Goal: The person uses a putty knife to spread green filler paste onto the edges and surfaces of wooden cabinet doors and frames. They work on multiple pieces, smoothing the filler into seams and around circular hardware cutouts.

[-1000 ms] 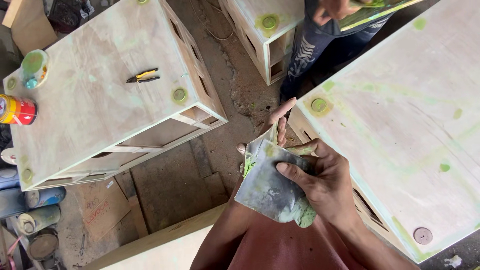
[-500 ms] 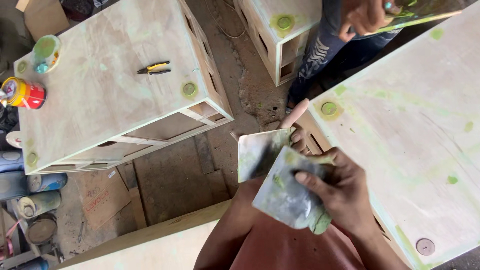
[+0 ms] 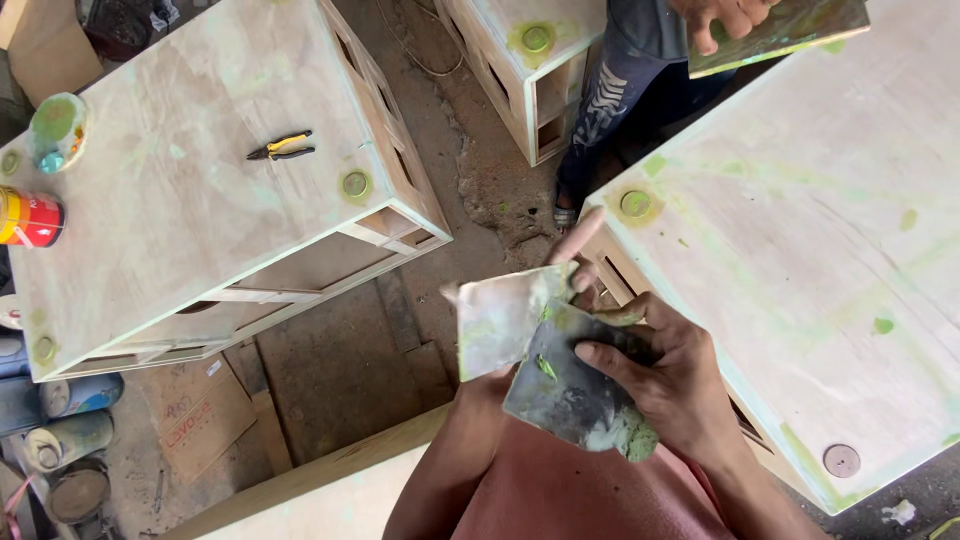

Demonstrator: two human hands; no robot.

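1. The right hand [image 3: 665, 375] grips a dark putty scraper [image 3: 565, 385], fingers curled over its top edge; green filler [image 3: 628, 437] clings to its lower corner.
2. The left hand [image 3: 580, 265] is mostly hidden behind a pale scraper [image 3: 500, 315] that it holds; one finger points up, and the two blades touch.
3. Both blades sit between a wooden cabinet [image 3: 800, 260] on the right and another cabinet [image 3: 180, 200] on the left.
4. On the left cabinet lie yellow-handled pliers [image 3: 282, 148] and a red and yellow can [image 3: 30, 218].
5. Another person's hand [image 3: 715, 18] holds a board [image 3: 785, 35] at the top.
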